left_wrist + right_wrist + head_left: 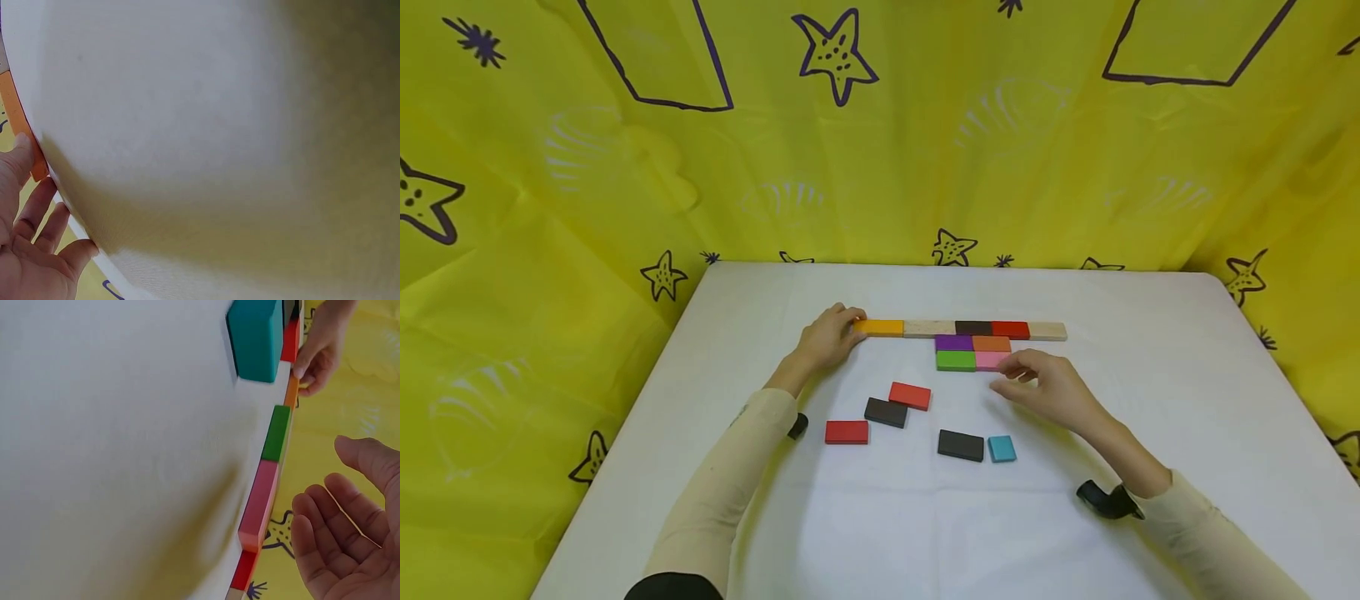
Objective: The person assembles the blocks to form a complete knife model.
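A row of flat blocks lies across the table: a yellow-orange block (880,328), a pale wood block (929,329), a black block (973,328), a red block (1010,331) and another pale wood block (1047,332). At the row's left end, my left hand (831,336) pinches the yellow-orange block between thumb and finger. Purple (953,342), orange (992,343), green (956,361) and pink (991,361) blocks sit together against the row's near side. Beside the pink block hovers my right hand (1051,387), thumb and fingers apart, holding nothing.
Loose blocks lie nearer me: two red blocks (910,396), a black block (886,412) among them, another black block (961,445) and a small teal block (1002,448). The white table (865,533) meets a yellow patterned cloth (887,183) behind and at the sides.
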Motion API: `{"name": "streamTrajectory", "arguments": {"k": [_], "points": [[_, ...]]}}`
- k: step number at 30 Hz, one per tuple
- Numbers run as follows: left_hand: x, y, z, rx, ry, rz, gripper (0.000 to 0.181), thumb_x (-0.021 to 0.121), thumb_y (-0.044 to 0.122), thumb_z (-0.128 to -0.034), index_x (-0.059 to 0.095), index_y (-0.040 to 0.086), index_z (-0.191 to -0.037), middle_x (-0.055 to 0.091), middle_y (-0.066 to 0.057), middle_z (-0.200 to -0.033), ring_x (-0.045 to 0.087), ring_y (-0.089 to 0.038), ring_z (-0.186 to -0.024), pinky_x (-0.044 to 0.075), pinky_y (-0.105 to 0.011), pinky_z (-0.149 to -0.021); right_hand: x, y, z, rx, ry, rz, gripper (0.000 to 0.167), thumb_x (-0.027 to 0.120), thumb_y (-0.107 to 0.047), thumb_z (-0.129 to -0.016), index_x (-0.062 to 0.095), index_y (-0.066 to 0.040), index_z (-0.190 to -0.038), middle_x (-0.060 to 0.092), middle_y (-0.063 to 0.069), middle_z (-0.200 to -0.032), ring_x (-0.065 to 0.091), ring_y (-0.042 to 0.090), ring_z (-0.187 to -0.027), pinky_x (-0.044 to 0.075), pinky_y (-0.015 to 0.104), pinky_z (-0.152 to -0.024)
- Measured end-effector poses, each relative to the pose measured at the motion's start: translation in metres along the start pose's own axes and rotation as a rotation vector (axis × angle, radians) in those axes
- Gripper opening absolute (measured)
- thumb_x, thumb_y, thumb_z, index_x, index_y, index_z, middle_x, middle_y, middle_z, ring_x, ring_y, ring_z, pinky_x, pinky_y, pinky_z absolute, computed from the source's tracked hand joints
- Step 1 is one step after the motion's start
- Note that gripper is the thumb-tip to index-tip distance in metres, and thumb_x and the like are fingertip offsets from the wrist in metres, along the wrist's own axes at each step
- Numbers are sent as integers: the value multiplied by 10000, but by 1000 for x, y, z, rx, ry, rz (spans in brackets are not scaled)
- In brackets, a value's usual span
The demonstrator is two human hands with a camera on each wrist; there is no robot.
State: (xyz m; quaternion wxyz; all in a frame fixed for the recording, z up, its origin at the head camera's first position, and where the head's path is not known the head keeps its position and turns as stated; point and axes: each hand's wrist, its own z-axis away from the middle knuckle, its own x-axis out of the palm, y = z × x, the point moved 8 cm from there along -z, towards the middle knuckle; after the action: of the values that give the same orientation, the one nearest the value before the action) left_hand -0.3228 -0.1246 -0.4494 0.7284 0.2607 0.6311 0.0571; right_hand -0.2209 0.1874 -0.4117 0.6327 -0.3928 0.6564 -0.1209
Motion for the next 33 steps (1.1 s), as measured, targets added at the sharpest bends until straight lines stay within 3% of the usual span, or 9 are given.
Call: {"name": "streamTrajectory", "arguments": {"k": [10,27,33], "points": [[-1,0,-1,8,0,-4,334,620,301,-1036,603,178,-1346,563,-79,-1142,532,-254,-1018,495,-437,-877,21,-13,16,-7,-94,-41,241,833,-196,-872,746,-81,-1065,730,-22,-1003,660,197,-947,559,360,-831],[0,-2,-1,13,-1,-7,347,620,304,-1035,602,175,-1357,564,-83,-1131,536,-254,-998,491,-420,-849,50,-21,37,-121,-273,-102,330,862,-316,-843,726,-138,-1086,726,-83,-1037,671,86,-926,548,286,-840],[0,-2,-2,10,-1,-1,347,622,306,-1034,603,178,-1356,563,-81,-1129,534,-252,-995,488,-411,-845,52,-26,39,-133,-298,-61,344,893,-288,-804,731,-147,-1073,715,-101,-1015,657,61,-909,547,281,-835]]}}
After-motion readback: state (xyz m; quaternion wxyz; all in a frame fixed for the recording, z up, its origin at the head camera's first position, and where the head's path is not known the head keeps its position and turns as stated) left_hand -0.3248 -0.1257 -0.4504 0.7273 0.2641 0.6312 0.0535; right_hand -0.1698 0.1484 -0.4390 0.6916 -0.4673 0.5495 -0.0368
